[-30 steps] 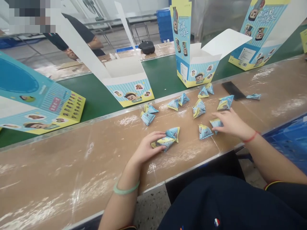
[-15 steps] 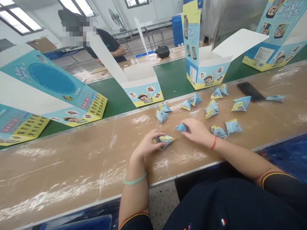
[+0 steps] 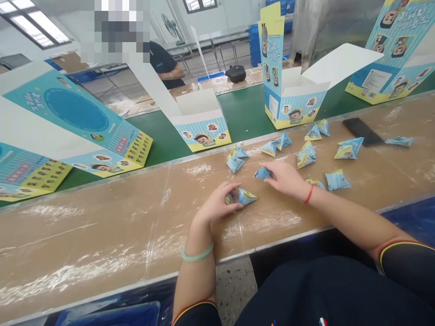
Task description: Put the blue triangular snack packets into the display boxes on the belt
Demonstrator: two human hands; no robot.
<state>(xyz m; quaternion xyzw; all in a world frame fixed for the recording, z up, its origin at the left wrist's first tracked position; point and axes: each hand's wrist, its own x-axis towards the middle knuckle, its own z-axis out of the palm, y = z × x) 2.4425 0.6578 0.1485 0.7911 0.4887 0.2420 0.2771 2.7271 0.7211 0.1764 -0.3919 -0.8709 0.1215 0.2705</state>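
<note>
My left hand [image 3: 215, 204] rests on the brown taped bench [image 3: 102, 235], its fingers curled round a small blue and yellow triangular packet [image 3: 245, 197]. My right hand [image 3: 284, 177] lies just right of it, fingertips pinching another blue packet [image 3: 263, 173] against the bench. Several more packets are scattered behind and to the right, among them one at the right [image 3: 336, 180] and a pair near the belt [image 3: 234, 159].
Beyond the bench runs a green conveyor belt [image 3: 244, 113] carrying open printed cartons [image 3: 202, 127] [image 3: 294, 102] and a flat carton [image 3: 74, 122]. A black phone [image 3: 362, 131] lies on the bench at right. Another person stands behind the far table [image 3: 166, 68].
My right hand came left from the far packets, bringing one packet toward my left hand. My left hand kept hold of its packets, and the view rose a little.
</note>
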